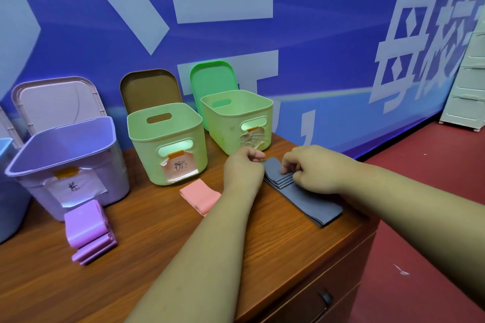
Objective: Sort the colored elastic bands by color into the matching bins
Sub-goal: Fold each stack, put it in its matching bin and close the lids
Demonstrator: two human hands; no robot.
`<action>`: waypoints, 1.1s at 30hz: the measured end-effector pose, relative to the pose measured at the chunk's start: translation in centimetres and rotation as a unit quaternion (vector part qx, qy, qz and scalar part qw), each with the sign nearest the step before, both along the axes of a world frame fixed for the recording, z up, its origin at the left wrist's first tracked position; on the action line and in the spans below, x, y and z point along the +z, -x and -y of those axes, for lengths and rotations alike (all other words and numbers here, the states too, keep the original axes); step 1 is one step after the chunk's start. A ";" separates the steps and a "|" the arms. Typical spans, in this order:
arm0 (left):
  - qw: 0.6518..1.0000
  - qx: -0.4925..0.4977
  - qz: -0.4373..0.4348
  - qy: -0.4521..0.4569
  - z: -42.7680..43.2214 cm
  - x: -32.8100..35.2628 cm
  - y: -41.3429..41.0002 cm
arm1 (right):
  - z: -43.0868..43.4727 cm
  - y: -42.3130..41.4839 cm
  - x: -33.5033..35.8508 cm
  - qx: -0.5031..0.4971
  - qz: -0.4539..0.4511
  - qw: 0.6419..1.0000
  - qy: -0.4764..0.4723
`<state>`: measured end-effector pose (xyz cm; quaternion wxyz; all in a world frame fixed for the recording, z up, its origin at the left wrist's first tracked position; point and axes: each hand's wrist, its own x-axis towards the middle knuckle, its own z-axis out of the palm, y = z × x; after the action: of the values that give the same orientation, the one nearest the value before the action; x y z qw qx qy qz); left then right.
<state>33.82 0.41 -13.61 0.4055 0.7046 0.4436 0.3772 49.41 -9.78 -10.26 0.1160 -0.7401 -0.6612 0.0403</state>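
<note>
Big blue banner with white lettering fills the wall, dark red floor to the right, and 1 white drawer unit stands in the far corner of the room. The wooden table carries the action.

Along its back edge stand 3 open bins in full view: 1 purple bin at the left and 2 green bins, one mid-edge and one further right. Each wears 1 paper label. A sliver of a blue bin shows off the table's left end. 3 lids lean on the wall behind them: pale, brown, green.

3 piles of bands lie on the table. Purple bands sit in front of the purple bin and pink bands just before the middle green bin. Grey-blue bands are stacked along the right edge, ends fanned; exact counts I cannot tell.

Both hands are on that grey-blue stack. The left hand pinches its far tip between thumb and curled fingers. The right hand has its fingers curled tight onto the fanned ends.
</note>
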 end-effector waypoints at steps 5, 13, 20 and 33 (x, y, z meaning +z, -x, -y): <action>0.999 0.025 0.021 0.031 0.1 0.4 0.0 | -1.5 -0.1 1.2 -0.094 -0.095 0.991 -0.031; 0.985 0.066 0.101 0.120 -0.7 0.5 0.4 | -5.5 1.6 2.4 -0.101 -0.118 0.988 0.020; 0.961 0.094 0.183 0.183 -1.1 0.6 0.5 | -7.3 3.9 3.1 -0.067 0.019 0.991 0.113; 0.966 0.094 0.170 0.172 -0.7 1.0 0.8 | -7.7 4.7 3.8 -0.096 0.058 0.983 0.144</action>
<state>33.03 1.12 -12.57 0.5530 0.5050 0.4905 0.4456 44.67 -2.04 -6.46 -0.0269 -0.8100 -0.5803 0.0804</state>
